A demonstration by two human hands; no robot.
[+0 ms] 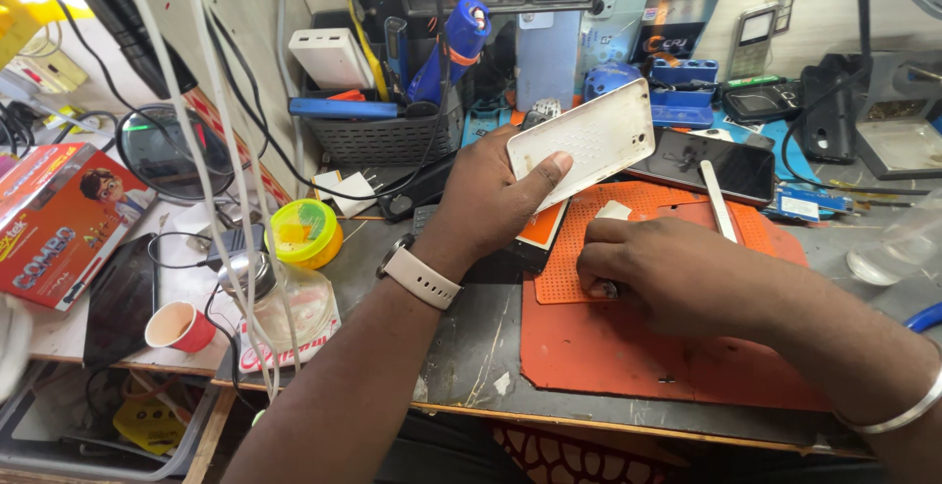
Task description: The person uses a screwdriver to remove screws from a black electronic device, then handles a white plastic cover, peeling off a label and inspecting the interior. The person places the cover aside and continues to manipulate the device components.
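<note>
Two hands busy: left hand (pixel 491 199) gripping white cover (pixel 589 140), right hand (pixel 653 273) curled on orange mat (pixel 628 347); phone (pixel 702 162) behind, cluttered bench.

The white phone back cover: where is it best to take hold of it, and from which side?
Hold the white phone back cover by its long edges near the lower end, coming from the left, as the left hand does now. It is a thin, flat panel tilted upward, so an edge grip probably avoids bending it.
</note>
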